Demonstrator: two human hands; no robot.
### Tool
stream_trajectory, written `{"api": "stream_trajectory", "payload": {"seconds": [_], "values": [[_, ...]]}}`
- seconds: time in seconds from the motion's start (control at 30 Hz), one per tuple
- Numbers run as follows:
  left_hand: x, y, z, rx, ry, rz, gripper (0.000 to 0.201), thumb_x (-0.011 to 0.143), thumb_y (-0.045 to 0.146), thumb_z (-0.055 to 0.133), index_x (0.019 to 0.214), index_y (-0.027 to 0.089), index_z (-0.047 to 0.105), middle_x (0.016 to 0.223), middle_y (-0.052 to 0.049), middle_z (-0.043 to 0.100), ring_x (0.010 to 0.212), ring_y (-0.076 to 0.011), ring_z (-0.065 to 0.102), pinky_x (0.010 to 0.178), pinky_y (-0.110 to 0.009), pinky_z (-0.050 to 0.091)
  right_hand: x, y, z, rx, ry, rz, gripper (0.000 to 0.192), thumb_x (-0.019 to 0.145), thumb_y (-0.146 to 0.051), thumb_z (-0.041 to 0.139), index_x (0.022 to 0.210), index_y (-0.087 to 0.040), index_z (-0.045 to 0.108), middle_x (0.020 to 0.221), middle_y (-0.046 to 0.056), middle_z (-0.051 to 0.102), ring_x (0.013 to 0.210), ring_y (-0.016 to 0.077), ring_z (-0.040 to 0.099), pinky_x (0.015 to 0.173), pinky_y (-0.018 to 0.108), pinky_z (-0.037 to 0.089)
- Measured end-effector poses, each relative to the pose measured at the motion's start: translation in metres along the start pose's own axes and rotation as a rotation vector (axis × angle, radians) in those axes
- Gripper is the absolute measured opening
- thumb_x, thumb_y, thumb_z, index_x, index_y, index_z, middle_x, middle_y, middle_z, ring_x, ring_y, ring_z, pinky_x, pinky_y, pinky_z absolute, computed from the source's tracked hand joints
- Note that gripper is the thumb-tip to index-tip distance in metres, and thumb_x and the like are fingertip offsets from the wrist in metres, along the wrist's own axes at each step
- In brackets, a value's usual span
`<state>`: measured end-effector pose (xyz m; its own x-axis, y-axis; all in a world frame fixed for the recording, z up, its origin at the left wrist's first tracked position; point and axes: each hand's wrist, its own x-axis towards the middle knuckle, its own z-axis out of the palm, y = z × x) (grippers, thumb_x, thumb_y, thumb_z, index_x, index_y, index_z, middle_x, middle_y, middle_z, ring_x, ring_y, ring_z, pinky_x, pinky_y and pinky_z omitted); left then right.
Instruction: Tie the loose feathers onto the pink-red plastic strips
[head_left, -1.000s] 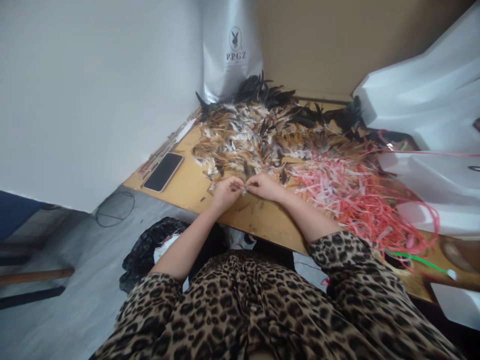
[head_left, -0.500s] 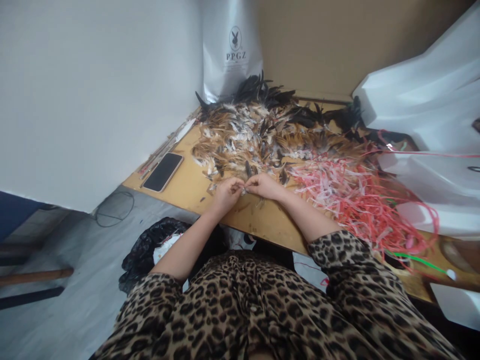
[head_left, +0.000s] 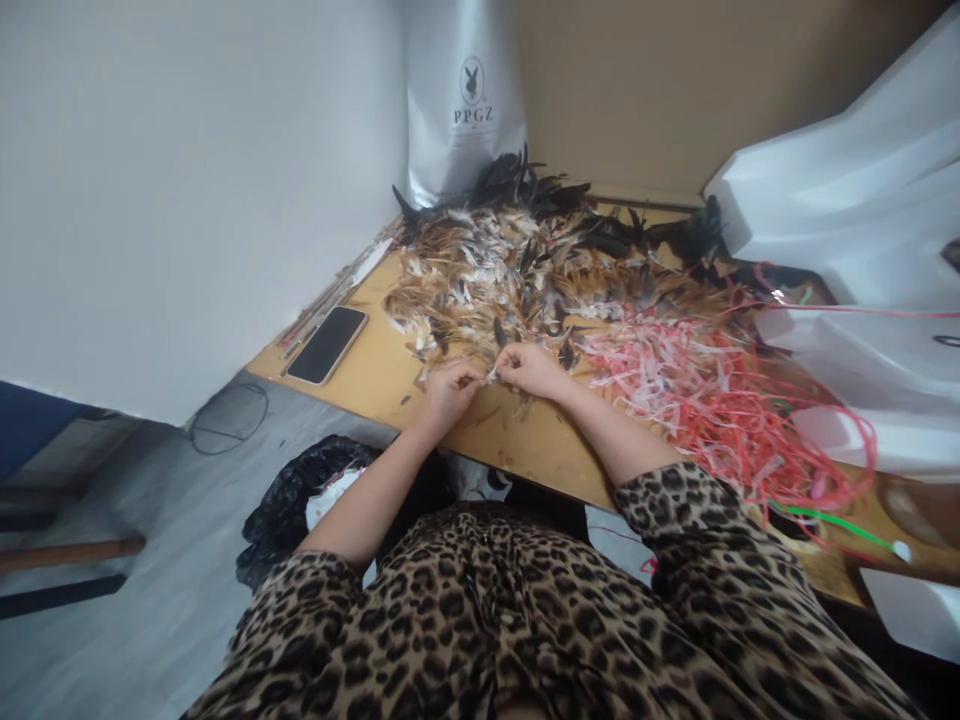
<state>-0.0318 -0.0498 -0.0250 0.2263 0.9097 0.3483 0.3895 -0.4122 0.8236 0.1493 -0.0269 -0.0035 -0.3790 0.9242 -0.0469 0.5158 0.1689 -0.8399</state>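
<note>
left hand [head_left: 448, 385] and right hand [head_left: 531, 370] both pinching one small feather [head_left: 491, 375] at the table [head_left: 390, 375] edge, looks like early days, huge feather pile [head_left: 517, 275] unsorted

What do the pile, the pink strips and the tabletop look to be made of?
Pile: real bird feathers, brown, white and black, with visible quills and wispy vanes.
Pink strips: probably thin plastic ribbon or raffia, flat, slightly glossy, loosely curled; paper cannot be ruled out.
Tabletop: seemingly wood or board, yellowish-tan, matt, scuffed and stained near its front edge.
</note>
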Motion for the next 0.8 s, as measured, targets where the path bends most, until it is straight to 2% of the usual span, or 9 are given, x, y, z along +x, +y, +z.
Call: {"api": "stream_trajectory", "payload": {"seconds": [0.23,0.47,0.6,0.73,0.8], "values": [[-0.004,0.002,-0.002,0.057,0.003,0.012,0.007,0.07,0.019,0.058,0.067,0.021,0.064,0.07,-0.003,0.063,0.069,-0.0158,0.056,0.069,-0.029,0.041,-0.004,-0.01,-0.003,-0.156,0.108,-0.054,0.007,0.064,-0.017,0.048,0.064,-0.016,0.056,0.052,-0.002,0.058,0.046,0.0077,0.05,0.047,0.019,0.033],[-0.008,0.001,-0.001,0.058,0.01,-0.039,0.005,0.069,0.02,0.059,0.067,0.02,0.064,0.066,-0.002,0.063,0.064,-0.0139,0.056,0.064,-0.026,0.041,-0.004,-0.01,0.0,-0.162,0.15,-0.062,0.008,0.065,-0.017,0.049,0.067,-0.016,0.057,0.052,-0.002,0.058,0.047,0.0082,0.05,0.049,0.019,0.033],[-0.007,0.005,0.001,-0.115,0.004,-0.202,0.01,0.067,0.026,0.062,0.066,0.016,0.062,0.062,-0.003,0.062,0.057,-0.0113,0.055,0.057,-0.024,0.042,-0.005,-0.012,0.001,-0.112,0.171,-0.087,0.008,0.066,-0.017,0.049,0.068,-0.015,0.056,0.052,-0.002,0.058,0.047,0.0081,0.05,0.049,0.019,0.034],[-0.002,0.014,0.0,-0.524,-0.015,-0.449,0.023,0.063,0.03,0.068,0.074,0.013,0.057,0.069,-0.004,0.065,0.062,-0.0117,0.061,0.06,-0.024,0.047,-0.005,-0.014,-0.001,-0.09,0.234,-0.174,0.009,0.068,-0.019,0.049,0.07,-0.015,0.058,0.056,-0.001,0.059,0.05,0.0084,0.051,0.051,0.019,0.036],[0.001,0.02,-0.002,-0.659,-0.022,-0.565,0.031,0.061,0.033,0.07,0.08,0.012,0.056,0.072,-0.005,0.065,0.064,-0.0127,0.063,0.061,-0.024,0.049,-0.006,-0.015,-0.001,-0.11,0.274,-0.221,0.009,0.067,-0.019,0.05,0.069,-0.015,0.058,0.059,0.0,0.06,0.052,0.0084,0.05,0.052,0.02,0.036]]}}
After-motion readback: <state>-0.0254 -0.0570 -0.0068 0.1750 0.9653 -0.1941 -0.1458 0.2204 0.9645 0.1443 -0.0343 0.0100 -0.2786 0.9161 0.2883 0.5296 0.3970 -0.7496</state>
